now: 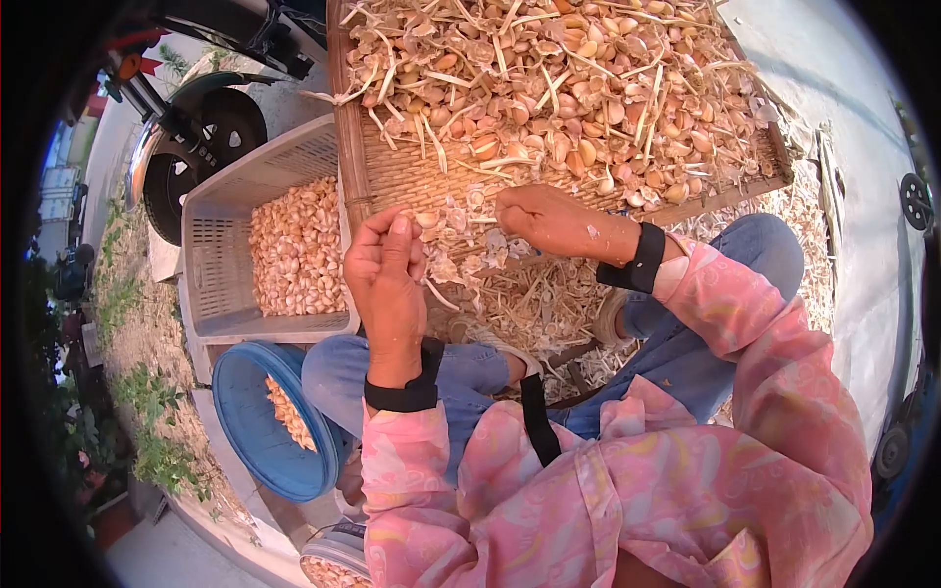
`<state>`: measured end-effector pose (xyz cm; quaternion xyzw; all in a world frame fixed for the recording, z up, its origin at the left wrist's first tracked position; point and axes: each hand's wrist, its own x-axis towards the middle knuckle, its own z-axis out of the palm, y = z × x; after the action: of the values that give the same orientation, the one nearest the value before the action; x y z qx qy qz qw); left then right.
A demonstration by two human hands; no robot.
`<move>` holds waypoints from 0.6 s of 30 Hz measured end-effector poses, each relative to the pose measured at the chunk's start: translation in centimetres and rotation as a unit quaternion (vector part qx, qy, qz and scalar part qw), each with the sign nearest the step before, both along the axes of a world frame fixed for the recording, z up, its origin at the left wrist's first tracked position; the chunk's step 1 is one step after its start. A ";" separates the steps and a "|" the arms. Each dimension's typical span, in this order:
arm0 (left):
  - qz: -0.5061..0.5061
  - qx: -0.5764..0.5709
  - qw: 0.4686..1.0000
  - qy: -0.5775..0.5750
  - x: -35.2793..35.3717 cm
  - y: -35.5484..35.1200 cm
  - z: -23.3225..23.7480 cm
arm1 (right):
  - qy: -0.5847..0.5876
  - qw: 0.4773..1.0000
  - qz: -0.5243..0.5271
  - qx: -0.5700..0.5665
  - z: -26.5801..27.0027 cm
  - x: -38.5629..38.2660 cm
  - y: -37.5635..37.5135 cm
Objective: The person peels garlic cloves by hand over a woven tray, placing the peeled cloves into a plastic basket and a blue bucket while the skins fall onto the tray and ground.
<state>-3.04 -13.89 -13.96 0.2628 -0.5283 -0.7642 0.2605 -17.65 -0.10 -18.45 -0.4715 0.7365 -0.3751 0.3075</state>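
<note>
My left hand (387, 279) is closed, thumb pressed against the fingers, with a pale garlic clove (425, 220) at its fingertips. Across from it, my right hand (554, 221) is curled into a pinch above the front edge of the woven tray (402, 169). A thin pale stem (482, 220) reaches to its fingertips, but what sits inside the fingers is hidden. Papery garlic skins (480, 257) lie between and below the two hands. Beyond them, a big heap of loose garlic cloves (588, 108) with dry stems and husks covers the tray.
Left of the tray stands a grey plastic crate (211, 294) partly filled with cloves. A blue bucket (245, 392) holding some cloves is in front of it, with another container (338, 559) lower down. Husks litter the ground below. A wheeled vehicle (211, 132) is at upper left.
</note>
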 end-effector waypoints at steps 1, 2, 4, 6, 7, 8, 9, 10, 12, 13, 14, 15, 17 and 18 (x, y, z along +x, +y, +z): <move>0.035 -0.004 0.999 0.015 0.9 -2.3 0.4 | 0.061 0.998 -0.004 0.016 0.2 0.3 0.4; 0.070 -0.007 0.997 0.029 2.0 -4.7 0.8 | 0.066 0.997 0.010 0.035 0.3 0.6 0.6; 0.056 0.049 0.997 0.027 4.1 -8.4 1.9 | 0.079 0.993 0.033 0.075 0.8 1.3 1.0; -0.009 0.133 0.990 0.039 4.8 -7.2 3.8 | 0.093 0.994 0.028 0.053 1.6 1.8 0.7; -0.068 0.189 0.978 0.049 4.5 -4.1 6.1 | 0.106 0.994 0.022 0.029 1.2 2.0 0.6; -0.135 0.215 0.964 0.078 4.7 -1.3 7.8 | 0.120 0.993 0.018 0.004 0.9 2.2 0.5; -0.204 0.212 0.948 0.120 5.1 1.6 9.7 | 0.141 0.990 0.016 -0.011 0.6 2.2 0.2; -0.262 0.219 0.926 0.159 5.5 4.2 11.7 | 0.160 0.987 0.017 -0.025 0.4 2.2 0.0; -0.352 0.205 0.873 0.268 6.2 8.2 13.7 | 0.196 0.979 0.020 -0.045 0.2 2.6 -0.9; -0.381 0.225 0.821 0.360 6.3 10.4 14.2 | 0.214 0.975 0.018 -0.053 0.3 2.7 -1.9; -0.377 0.246 0.799 0.400 6.4 11.1 15.1 | 0.232 0.971 0.013 -0.063 0.4 2.7 -3.1; -0.374 0.267 0.772 0.439 6.3 11.8 16.0 | 0.255 0.965 0.025 -0.058 0.8 2.6 -4.3; -0.407 0.269 0.775 0.401 7.0 10.5 16.9 | 0.316 0.944 0.039 -0.086 -0.2 2.6 -6.7; -0.418 0.277 0.776 0.382 7.4 10.1 17.1 | 0.345 0.932 0.047 -0.100 -1.0 2.8 -7.8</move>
<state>4.38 -3.74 3.17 -0.2372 -0.2085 -0.9488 0.0117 -14.84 -7.90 -19.42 -0.6345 0.7327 -0.2460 0.0030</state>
